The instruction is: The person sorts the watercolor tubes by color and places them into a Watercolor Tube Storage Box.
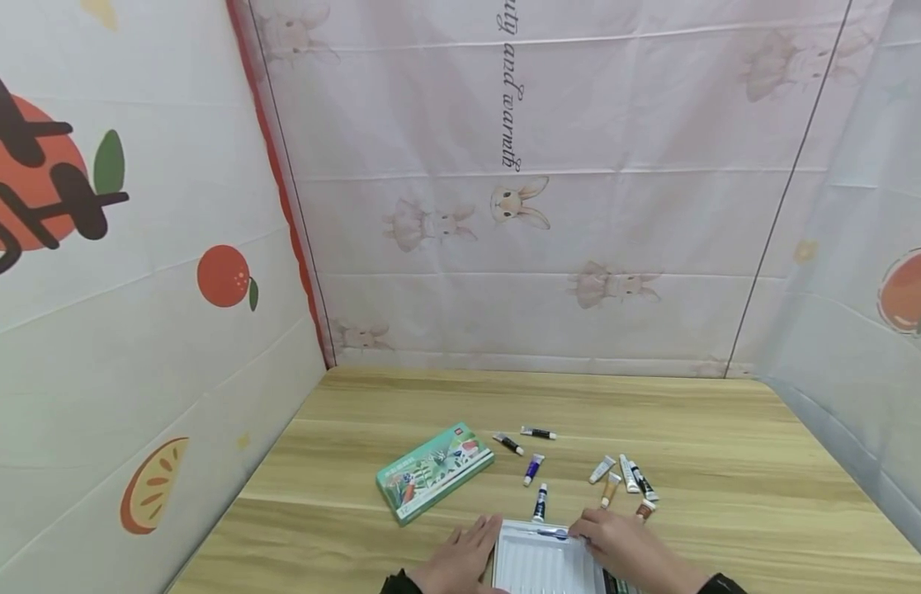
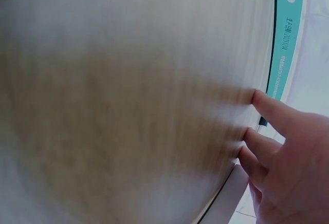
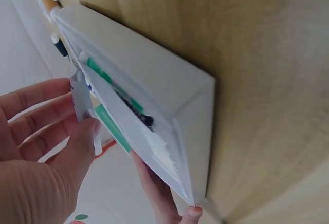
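Step in hand looks like sorting paint tubes at the tray. White shallow plastic tray with ridged floor [image 1: 545,569] sits mid-bench toward the near side, running out of the head frame. Left hand [image 1: 460,557] lies along its left rim, fingers fairly straight, seemingly steadying it. Right hand [image 1: 627,544] is over the far right corner, thumb and fingertips pinching a pale silvery squeeze tube [image 3: 80,98] (colour is a guess, right wrist view is soft). Green and dark pieces, likely tubes, lie inside the tray's right side.

Next move probably calls for laying the held tube flat in the tray without knocking the small blue-and-white tube [image 1: 540,502] just beyond the far rim.

Edges: tube cluster, including an ochre tube [image 1: 611,489] and a reddish-brown-capped tube [image 1: 645,510], lies close beyond the right hand, so a swing toward the bench's far right corner is tight at first. Past it, bare wood runs to the right edge. Flat green printed carton [image 1: 434,474] is left of centre; purple tube [image 1: 533,469] and two black tubes lie right of it, well short of the bench's far edge.
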Available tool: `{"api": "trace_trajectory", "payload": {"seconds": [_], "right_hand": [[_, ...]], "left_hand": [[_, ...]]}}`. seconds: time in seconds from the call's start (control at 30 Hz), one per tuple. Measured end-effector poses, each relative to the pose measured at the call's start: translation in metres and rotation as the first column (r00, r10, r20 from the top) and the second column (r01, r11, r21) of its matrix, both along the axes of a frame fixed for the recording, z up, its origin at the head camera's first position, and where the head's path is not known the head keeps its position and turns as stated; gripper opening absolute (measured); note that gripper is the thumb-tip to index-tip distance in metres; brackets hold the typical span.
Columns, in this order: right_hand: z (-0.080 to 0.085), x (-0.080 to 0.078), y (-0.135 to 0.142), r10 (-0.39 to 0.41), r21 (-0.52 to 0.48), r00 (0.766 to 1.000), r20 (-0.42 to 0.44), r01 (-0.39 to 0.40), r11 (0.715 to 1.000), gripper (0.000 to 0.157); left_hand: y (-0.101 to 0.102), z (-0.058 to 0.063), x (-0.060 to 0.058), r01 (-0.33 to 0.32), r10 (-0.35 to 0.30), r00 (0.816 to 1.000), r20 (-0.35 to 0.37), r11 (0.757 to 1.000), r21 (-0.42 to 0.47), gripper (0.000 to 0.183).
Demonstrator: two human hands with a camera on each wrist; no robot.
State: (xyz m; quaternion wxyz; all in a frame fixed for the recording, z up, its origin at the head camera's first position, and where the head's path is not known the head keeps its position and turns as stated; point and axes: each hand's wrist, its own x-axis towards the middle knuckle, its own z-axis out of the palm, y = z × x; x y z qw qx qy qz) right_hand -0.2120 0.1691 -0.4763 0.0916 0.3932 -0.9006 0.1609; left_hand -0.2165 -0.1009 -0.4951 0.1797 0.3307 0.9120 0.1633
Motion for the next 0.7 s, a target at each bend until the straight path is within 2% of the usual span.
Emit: {"api": "trace_trajectory", "payload": {"seconds": [0.2, 0.3, 0.4, 0.57, 0.7], "right_hand": [[-0.0033, 0.0041, 0.0012, 0.098, -0.033, 0.994, 0.039, -0.097, 0.995, 0.028], [-0.0043, 0.0058, 0.001, 0.137, -0.042, 0.99, 0.026, -0.136, 0.99, 0.029], [-0.0047, 0.0073, -0.0003, 0.187, -0.063, 0.982, -0.023, -0.188, 0.98, 0.03], [-0.0064, 0.0079, -0.0053, 0.293, -0.08, 0.943, -0.158, -0.308, 0.948, 0.028], [-0.0093, 0.0089, -0.0067, 0.377, -0.046, 0.904, -0.199, -0.393, 0.918, 0.026]], "left_hand": [[-0.0003, -0.0011, -0.0004, 0.001, -0.001, 1.0, 0.012, 1.0, -0.003, 0.085], [-0.0002, -0.0016, -0.0007, -0.003, 0.003, 1.0, 0.011, 1.0, -0.004, 0.085], [-0.0004, -0.0016, -0.0011, -0.004, 0.004, 1.0, 0.01, 1.0, -0.005, 0.086], [-0.0008, -0.0019, -0.0015, 0.005, -0.005, 1.0, 0.002, 1.0, -0.006, 0.086], [-0.0011, -0.0015, -0.0007, 0.014, -0.014, 1.0, -0.011, 1.0, -0.01, 0.085]]}}
